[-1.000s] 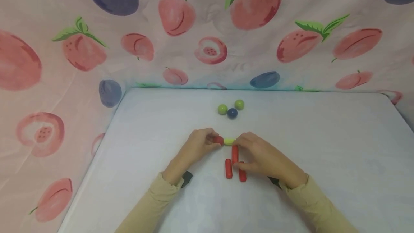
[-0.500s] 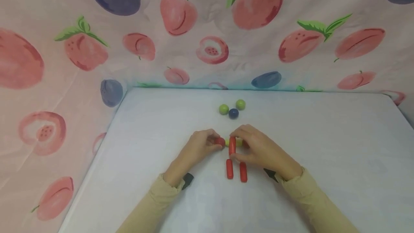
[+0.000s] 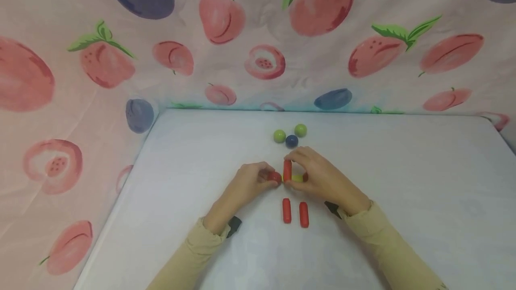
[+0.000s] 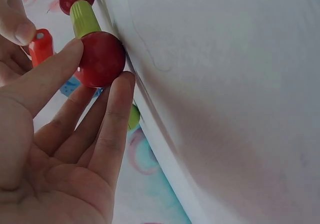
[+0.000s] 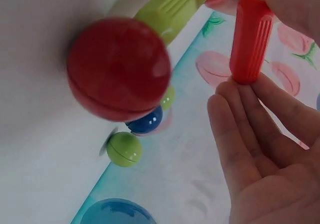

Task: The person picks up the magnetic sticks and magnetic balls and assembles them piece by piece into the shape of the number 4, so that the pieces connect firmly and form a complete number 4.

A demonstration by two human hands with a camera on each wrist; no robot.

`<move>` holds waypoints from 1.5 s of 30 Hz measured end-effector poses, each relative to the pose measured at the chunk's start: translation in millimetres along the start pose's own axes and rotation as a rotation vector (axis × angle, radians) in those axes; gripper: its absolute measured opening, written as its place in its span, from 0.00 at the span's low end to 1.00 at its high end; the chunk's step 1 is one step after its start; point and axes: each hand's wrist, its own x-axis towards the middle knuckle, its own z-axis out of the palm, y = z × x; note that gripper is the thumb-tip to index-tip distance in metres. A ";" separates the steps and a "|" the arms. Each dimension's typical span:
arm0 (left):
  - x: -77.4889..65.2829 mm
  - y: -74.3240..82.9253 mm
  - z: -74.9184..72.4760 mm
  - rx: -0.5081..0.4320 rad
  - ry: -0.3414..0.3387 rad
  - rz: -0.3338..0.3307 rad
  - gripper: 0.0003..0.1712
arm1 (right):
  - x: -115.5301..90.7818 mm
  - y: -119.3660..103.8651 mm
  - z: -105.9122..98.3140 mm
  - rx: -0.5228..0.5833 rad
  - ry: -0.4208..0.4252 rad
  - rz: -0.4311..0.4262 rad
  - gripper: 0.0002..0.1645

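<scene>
My left hand (image 3: 247,185) pinches a glossy red ball (image 4: 101,59) between thumb and fingertips. That ball sits at one end of a ribbed yellow-green rod (image 4: 85,18), whose other end bears a second red ball (image 5: 120,69). Held by its two ends, a ribbed red rod (image 5: 251,37) spans the thumb and fingertips of my right hand (image 3: 320,177). In the head view this rod (image 3: 287,171) hides part of the yellow-green rod (image 3: 298,178). A small pale disc shows in the red rod's end. The right wrist view shows it apart from the balls.
Two more red rods (image 3: 286,211) lie side by side on the white table (image 3: 161,218), nearer me. Beyond my hands, two green balls (image 3: 279,136) and a dark blue ball (image 3: 292,141) form a small group. Fruit-print cloth (image 3: 181,21) hangs behind and at the left.
My right hand has lifted the red rod from beside the other two and carried it away from me, slightly left, to the yellow-green rod. My left hand stays on the red ball.
</scene>
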 end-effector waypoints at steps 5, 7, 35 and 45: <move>-0.1 -1.5 0.9 -0.015 -0.005 0.017 0.16 | 5.8 1.5 2.7 -0.031 0.024 0.004 0.34; -0.6 -1.5 1.1 -0.012 -0.003 0.021 0.16 | 8.2 1.7 3.5 -0.042 0.031 0.012 0.35; -2.5 -2.4 3.6 -0.022 0.022 0.032 0.13 | 29.6 3.8 17.7 -0.088 0.022 0.026 0.32; -2.2 -2.0 4.5 -0.027 0.028 0.044 0.12 | 29.9 4.7 19.2 -0.099 0.022 0.009 0.32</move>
